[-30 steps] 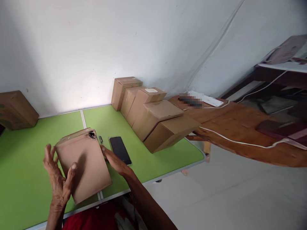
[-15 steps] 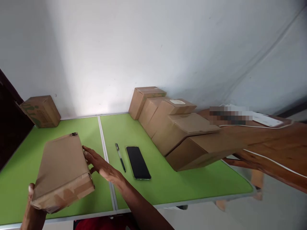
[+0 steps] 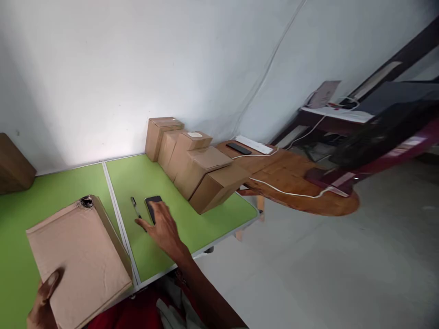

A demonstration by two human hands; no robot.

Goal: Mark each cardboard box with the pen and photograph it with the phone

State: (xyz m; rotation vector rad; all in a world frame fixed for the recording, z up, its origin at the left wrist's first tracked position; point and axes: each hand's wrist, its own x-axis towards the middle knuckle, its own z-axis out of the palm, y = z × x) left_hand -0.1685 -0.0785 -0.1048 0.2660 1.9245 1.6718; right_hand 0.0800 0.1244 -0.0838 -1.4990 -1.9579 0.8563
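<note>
Head view looks down on a green folding table (image 3: 192, 228) pushed against a white wall, with the person's two bare hands over its near half. The left hand (image 3: 43, 299) grips the near corner of a flat cardboard box (image 3: 77, 258), thumb pressed on its top face and the other fingers hidden beneath, so the box is held tilted with its far end, marked by a dark torn spot, toward the wall. The right hand (image 3: 161, 226) lies palm down farther right, across the table's centre seam, its fingers loosely spread and closed on nothing. Its fingertips cover the near part of a black phone (image 3: 153, 202), which lies flat on the green surface; only the phone's far end shows beyond the fingers, and its long axis runs from the hand away toward the wall. A pen (image 3: 135, 207) lies just beside the phone on its left, roughly parallel to it, with its near end at the thumb side of the right hand; whether the thumb touches the pen cannot be told. Both phone and pen are far nearer the right hand than the left, which is occupied with the box. A row of closed cardboard boxes (image 3: 195, 164) steps along the table's right edge toward the wall, well apart from the hands, and a wooden table (image 3: 298, 178) with a white cable stands beyond.
</note>
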